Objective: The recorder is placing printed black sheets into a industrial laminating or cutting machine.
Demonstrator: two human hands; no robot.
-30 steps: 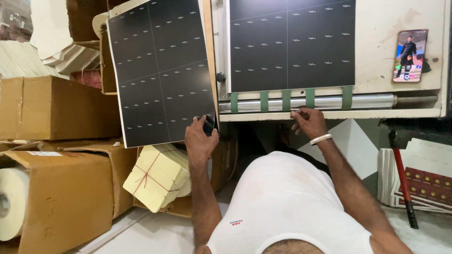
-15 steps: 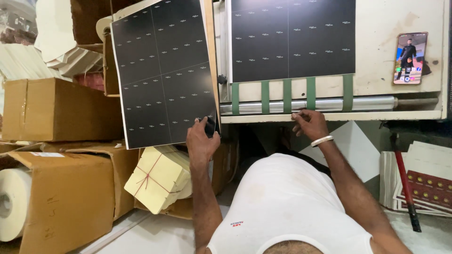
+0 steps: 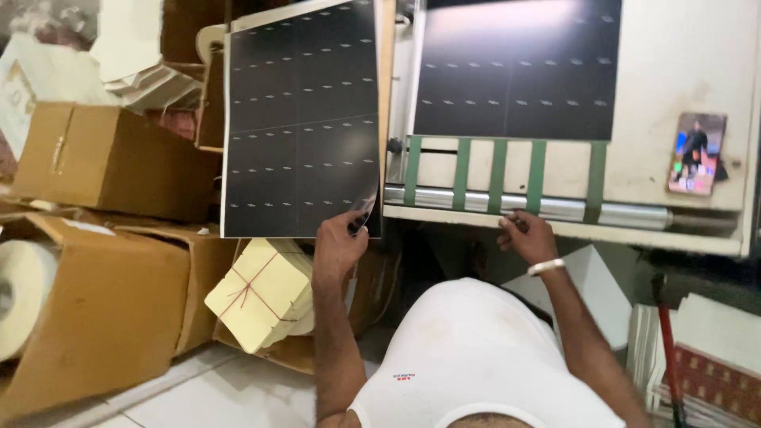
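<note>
Left hand (image 3: 337,246) has a clenched grip on the black sheet's (image 3: 297,127) lower corner, frame centre; right hand (image 3: 529,235), fingers curled, touches the metal roller (image 3: 476,202)

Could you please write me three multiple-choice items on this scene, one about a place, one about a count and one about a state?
1. Where is the right hand?
A. on the cardboard box
B. at the metal roller on the machine's front edge
C. on the phone

2. How many green belts run down to the roller?
A. two
B. nine
C. five

3. What is the left hand doing?
A. gripping the bottom corner of the black sheet
B. hanging empty
C. holding the tied paper bundle

Answers:
1 B, since the fingers rest against the roller.
2 C, as five green strips are seen below the second dark sheet.
3 A, the fingers pinch the sheet's lower right corner.
</note>
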